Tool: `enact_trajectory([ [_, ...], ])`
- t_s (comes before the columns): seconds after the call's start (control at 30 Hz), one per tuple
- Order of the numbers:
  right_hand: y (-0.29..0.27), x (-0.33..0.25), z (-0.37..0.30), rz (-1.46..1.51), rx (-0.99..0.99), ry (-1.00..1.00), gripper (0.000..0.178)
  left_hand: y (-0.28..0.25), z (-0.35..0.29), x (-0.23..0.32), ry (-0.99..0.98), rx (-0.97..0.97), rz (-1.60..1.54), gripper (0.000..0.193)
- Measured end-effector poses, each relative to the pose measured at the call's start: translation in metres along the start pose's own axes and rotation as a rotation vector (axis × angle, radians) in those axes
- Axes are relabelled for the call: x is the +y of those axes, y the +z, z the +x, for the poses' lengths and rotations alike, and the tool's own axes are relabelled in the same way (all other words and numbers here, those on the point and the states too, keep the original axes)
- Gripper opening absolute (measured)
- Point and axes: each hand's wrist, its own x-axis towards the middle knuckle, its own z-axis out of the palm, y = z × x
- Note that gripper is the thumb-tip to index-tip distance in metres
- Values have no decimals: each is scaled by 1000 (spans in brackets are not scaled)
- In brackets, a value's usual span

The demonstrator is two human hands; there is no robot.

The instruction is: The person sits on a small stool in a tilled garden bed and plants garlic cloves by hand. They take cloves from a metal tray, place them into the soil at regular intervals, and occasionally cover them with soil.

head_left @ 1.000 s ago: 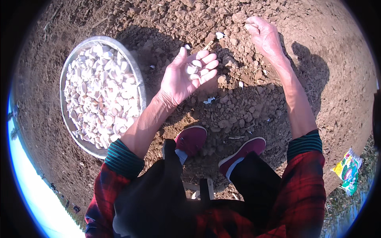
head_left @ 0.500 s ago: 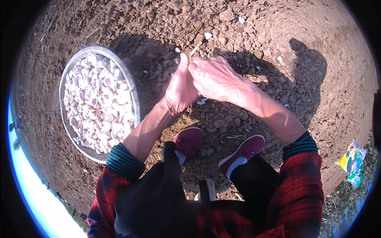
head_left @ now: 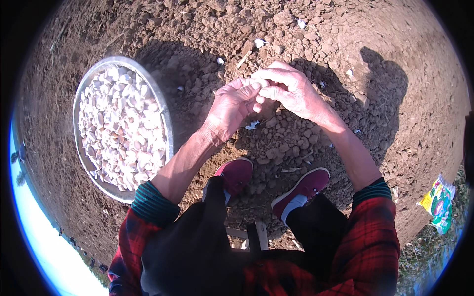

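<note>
My left hand (head_left: 233,102) and my right hand (head_left: 289,89) meet over the bare soil, both closed at the fingertips. Between them they pinch a small pale piece of garlic (head_left: 261,83); the fingers cover most of it, so whether it is a single clove or several is hard to tell. Left of my left forearm stands a round metal basin (head_left: 169,126), heaped with whitish garlic cloves (head_left: 123,128).
Crumbly brown soil (head_left: 197,29) surrounds me. A few white garlic skins (head_left: 252,126) and a pale clove-like piece (head_left: 259,43) lie on it. My maroon shoes (head_left: 303,186) are below my hands, and a colourful plastic bag (head_left: 438,203) lies at the far right.
My right hand has turned and shifted to the right, its knuckles no longer over the left fingers. The left thumb has come down, and the pale garlic now shows between the fingertips.
</note>
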Motion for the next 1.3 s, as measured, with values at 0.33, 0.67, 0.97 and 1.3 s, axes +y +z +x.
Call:
enact_trajectory([
  [0.33, -23, 4, 8, 383, 312, 485, 33, 8, 5, 10, 55, 50, 87, 13],
  [0.67, -162, 94, 41, -533, 489, 669, 22, -24, 0, 25, 0, 54, -28, 6],
  [0.97, -191, 164, 64, -1122, 93, 520, 14, -53, -7, 30, -24, 179, -21, 8],
  [1.3, -176, 140, 61, -952, 260, 494, 20, -30, 8, 36, 4, 111, -16, 9],
])
